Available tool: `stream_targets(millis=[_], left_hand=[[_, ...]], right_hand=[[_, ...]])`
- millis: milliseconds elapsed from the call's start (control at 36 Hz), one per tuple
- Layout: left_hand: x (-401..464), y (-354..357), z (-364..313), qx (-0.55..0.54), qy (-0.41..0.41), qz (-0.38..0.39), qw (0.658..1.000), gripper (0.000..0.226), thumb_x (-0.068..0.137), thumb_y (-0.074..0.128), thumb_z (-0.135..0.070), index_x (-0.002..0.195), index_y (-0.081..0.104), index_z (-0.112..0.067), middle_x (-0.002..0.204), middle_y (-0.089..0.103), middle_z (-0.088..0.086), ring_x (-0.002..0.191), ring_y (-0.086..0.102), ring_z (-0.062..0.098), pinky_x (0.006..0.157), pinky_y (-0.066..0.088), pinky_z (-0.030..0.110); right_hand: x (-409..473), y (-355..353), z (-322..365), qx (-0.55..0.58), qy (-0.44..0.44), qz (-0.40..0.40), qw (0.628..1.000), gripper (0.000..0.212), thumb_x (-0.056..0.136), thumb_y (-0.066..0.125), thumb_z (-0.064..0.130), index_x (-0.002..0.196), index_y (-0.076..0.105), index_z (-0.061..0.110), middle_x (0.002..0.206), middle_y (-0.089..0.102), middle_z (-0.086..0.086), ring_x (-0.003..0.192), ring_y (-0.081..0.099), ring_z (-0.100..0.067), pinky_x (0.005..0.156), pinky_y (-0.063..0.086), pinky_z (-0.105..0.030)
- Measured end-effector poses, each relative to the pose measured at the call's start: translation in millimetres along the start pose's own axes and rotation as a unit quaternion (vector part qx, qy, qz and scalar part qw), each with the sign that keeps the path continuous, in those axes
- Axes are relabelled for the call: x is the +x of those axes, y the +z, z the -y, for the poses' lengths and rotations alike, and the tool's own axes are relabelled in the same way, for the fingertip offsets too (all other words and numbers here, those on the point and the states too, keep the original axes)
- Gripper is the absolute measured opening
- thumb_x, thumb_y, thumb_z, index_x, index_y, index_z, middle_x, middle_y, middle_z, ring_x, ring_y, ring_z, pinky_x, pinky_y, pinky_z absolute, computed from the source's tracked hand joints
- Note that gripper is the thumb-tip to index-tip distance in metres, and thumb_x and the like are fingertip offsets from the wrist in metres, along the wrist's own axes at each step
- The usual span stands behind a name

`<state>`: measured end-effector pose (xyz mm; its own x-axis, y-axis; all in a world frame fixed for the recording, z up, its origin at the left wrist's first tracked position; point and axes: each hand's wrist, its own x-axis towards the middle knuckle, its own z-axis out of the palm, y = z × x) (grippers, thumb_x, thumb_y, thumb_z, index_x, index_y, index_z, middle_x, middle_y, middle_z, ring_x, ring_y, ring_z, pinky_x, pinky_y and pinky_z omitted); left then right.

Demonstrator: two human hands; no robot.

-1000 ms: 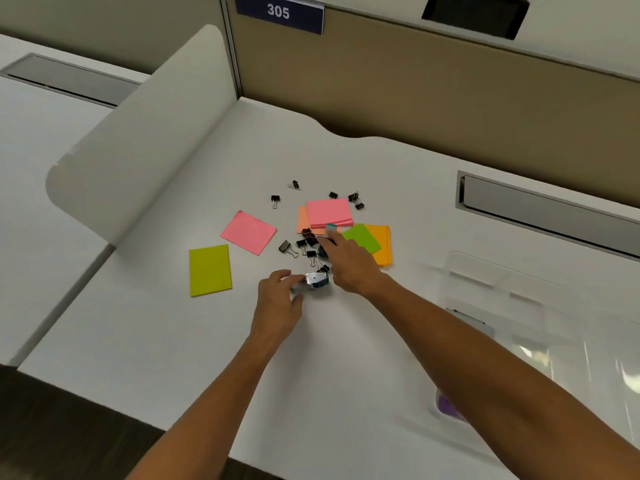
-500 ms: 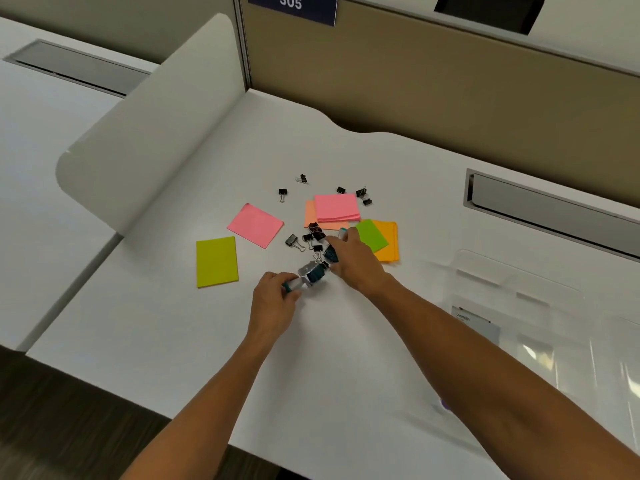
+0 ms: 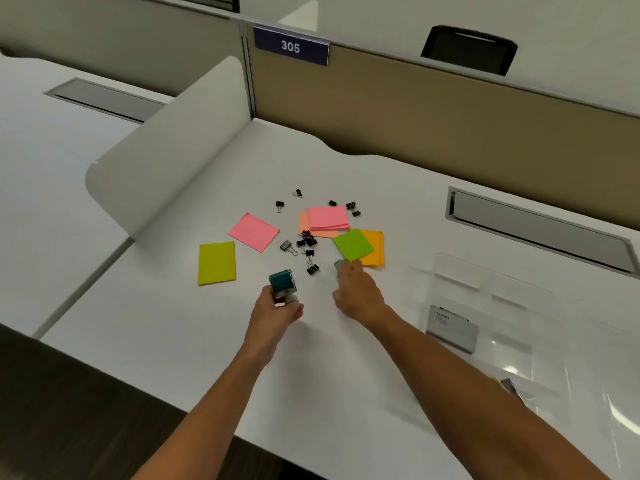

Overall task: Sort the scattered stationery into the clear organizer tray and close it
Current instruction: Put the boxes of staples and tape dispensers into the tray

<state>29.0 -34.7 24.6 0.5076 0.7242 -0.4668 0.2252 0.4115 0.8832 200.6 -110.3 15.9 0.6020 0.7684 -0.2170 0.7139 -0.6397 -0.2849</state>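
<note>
My left hand (image 3: 277, 311) grips a small teal and clear stamp-like block (image 3: 283, 283), lifted a little off the white desk (image 3: 173, 323). My right hand (image 3: 356, 294) is closed around a small teal item (image 3: 338, 263) at its fingertips, just below the green sticky pad (image 3: 353, 244). Black binder clips (image 3: 306, 242) lie scattered between pink (image 3: 254, 232), yellow-green (image 3: 216, 263), orange (image 3: 374, 252) and stacked pink (image 3: 328, 218) sticky pads. The clear organizer tray (image 3: 485, 306) sits open at the right, a card (image 3: 452, 329) inside it.
A curved white divider panel (image 3: 166, 143) stands at the left of the desk. A tan partition wall (image 3: 450, 126) with a "305" sign (image 3: 291, 46) runs along the back. A grey cable slot (image 3: 540, 226) sits behind the tray.
My hands have drawn apart. The left hand lifted the teal block toward me and turned it upright; the right hand shifted right, below the green pad, with the small teal item.
</note>
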Motion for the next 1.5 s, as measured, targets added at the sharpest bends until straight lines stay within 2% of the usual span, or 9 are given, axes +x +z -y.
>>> stream_targets(millis=[139, 278, 389, 611, 750, 833, 1056, 1194, 1500], left_hand=[[-19.3, 13.2, -4.1, 0.003, -0.004, 0.032, 0.999, 0.048, 0.094, 0.060, -0.011, 0.129, 0.032, -0.026, 0.114, 0.056, 0.004, 0.096, 0.069, 0.022, 0.081, 0.058, 0.031], [-39.0, 35.7, -6.8, 0.007, 0.015, 0.050, 0.999, 0.053, 0.094, 0.060, -0.015, 0.135, 0.030, -0.031, 0.116, 0.057, 0.012, 0.097, 0.069, 0.024, 0.082, 0.059, 0.038], [-50.1, 58.5, -11.4, -0.005, 0.029, 0.060, 0.998, 0.050, 0.095, 0.060, -0.013, 0.130, 0.033, -0.036, 0.114, 0.058, 0.011, 0.096, 0.070, 0.024, 0.077, 0.060, 0.036], [-68.5, 102.6, -20.4, 0.001, 0.061, 0.101, 0.993, 0.047, 0.094, 0.062, -0.013, 0.129, 0.036, -0.030, 0.111, 0.061, 0.012, 0.094, 0.071, 0.022, 0.077, 0.060, 0.037], [-74.5, 131.8, -19.8, 0.046, 0.081, 0.126, 0.988, 0.053, 0.092, 0.064, -0.018, 0.135, 0.035, -0.025, 0.108, 0.063, 0.012, 0.100, 0.066, 0.021, 0.084, 0.058, 0.037], [-81.6, 151.1, -19.4, 0.083, 0.114, 0.136, 0.981, 0.056, 0.090, 0.066, -0.022, 0.135, 0.034, -0.032, 0.098, 0.070, 0.005, 0.092, 0.068, 0.015, 0.085, 0.057, 0.033], [-106.1, 197.2, -19.9, 0.116, 0.145, 0.185, 0.965, 0.080, 0.089, 0.069, -0.019, 0.148, 0.022, -0.043, 0.117, 0.063, 0.000, 0.099, 0.067, 0.016, 0.064, 0.057, 0.021], [-116.6, 222.8, -15.0, 0.128, 0.126, 0.222, 0.959, 0.085, 0.083, 0.071, -0.001, 0.144, 0.030, -0.043, 0.127, 0.051, 0.006, 0.111, 0.061, 0.027, 0.077, 0.061, 0.036], [-117.6, 270.1, -4.8, 0.128, 0.108, 0.281, 0.945, 0.041, 0.078, 0.078, -0.015, 0.110, 0.056, -0.028, 0.112, 0.062, 0.003, 0.089, 0.072, 0.020, 0.071, 0.061, 0.033]], right_hand=[[-27.4, -9.7, -8.6, 0.152, 0.021, -0.027, 0.988, 0.018, 0.089, 0.053, 0.017, 0.105, 0.048, 0.013, 0.109, 0.054, -0.008, 0.089, 0.054, -0.028, 0.069, 0.035, -0.033], [-61.6, -22.8, -22.7, 0.278, -0.002, -0.082, 0.957, 0.017, 0.089, 0.056, 0.025, 0.104, 0.047, 0.023, 0.100, 0.061, 0.003, 0.081, 0.061, -0.019, 0.070, 0.051, -0.038], [-90.4, -33.5, -37.1, 0.420, 0.041, -0.099, 0.901, 0.024, 0.088, 0.063, 0.032, 0.109, 0.051, 0.036, 0.104, 0.059, 0.020, 0.081, 0.065, -0.002, 0.066, 0.047, -0.016], [-141.0, -42.6, -80.6, 0.663, 0.149, -0.123, 0.723, 0.022, 0.086, 0.073, 0.029, 0.106, 0.071, 0.023, 0.100, 0.075, 0.000, 0.094, 0.067, -0.020, 0.069, 0.050, -0.029], [-162.1, -59.7, -115.9, 0.806, 0.173, -0.131, 0.550, 0.023, 0.088, 0.072, 0.021, 0.107, 0.070, 0.007, 0.097, 0.074, -0.011, 0.091, 0.071, -0.029, 0.076, 0.059, -0.040], [-175.0, -70.4, -136.6, 0.836, 0.183, -0.144, 0.497, 0.027, 0.089, 0.072, 0.019, 0.110, 0.067, 0.004, 0.093, 0.074, -0.014, 0.090, 0.073, -0.036, 0.070, 0.060, -0.043], [-201.8, -74.1, -178.0, 0.782, 0.198, -0.144, 0.574, 0.027, 0.096, 0.062, 0.023, 0.123, 0.059, 0.018, 0.105, 0.066, -0.010, 0.081, 0.056, -0.021, 0.071, 0.055, -0.031], [-215.1, -71.2, -199.6, 0.726, 0.212, -0.145, 0.638, 0.047, 0.089, 0.070, 0.010, 0.127, 0.048, 0.025, 0.106, 0.065, -0.010, 0.074, 0.053, -0.018, 0.067, 0.051, -0.028], [-237.9, -77.0, -231.6, 0.600, 0.211, -0.174, 0.751, 0.041, 0.091, 0.061, 0.007, 0.129, 0.054, 0.021, 0.106, 0.063, -0.004, 0.072, 0.057, -0.015, 0.066, 0.054, -0.024]])
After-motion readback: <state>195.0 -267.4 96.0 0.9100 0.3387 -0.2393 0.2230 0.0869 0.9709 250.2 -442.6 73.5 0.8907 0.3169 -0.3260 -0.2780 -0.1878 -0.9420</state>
